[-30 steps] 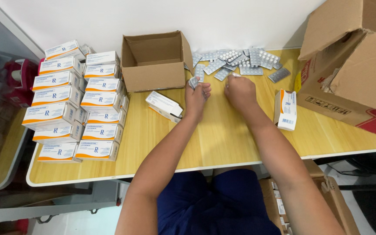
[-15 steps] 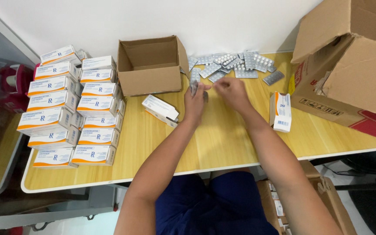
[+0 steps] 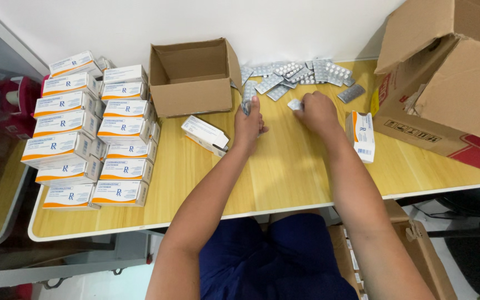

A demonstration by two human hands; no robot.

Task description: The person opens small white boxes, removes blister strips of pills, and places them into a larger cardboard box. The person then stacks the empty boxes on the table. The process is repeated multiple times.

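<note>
Head view: the left hand clamps a stack of blister strips upright, the right hand pinches one strip from the far pile. Gathering step, seemingly; adding it demands aligned edges.

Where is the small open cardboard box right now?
In the head view, the small open cardboard box sits at the table's far edge, left of the blister packs and right of the stacked medicine cartons.

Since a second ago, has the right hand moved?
Yes. The right hand has slid toward the far edge, closer to the blister packs, judged against the open small box.
</note>
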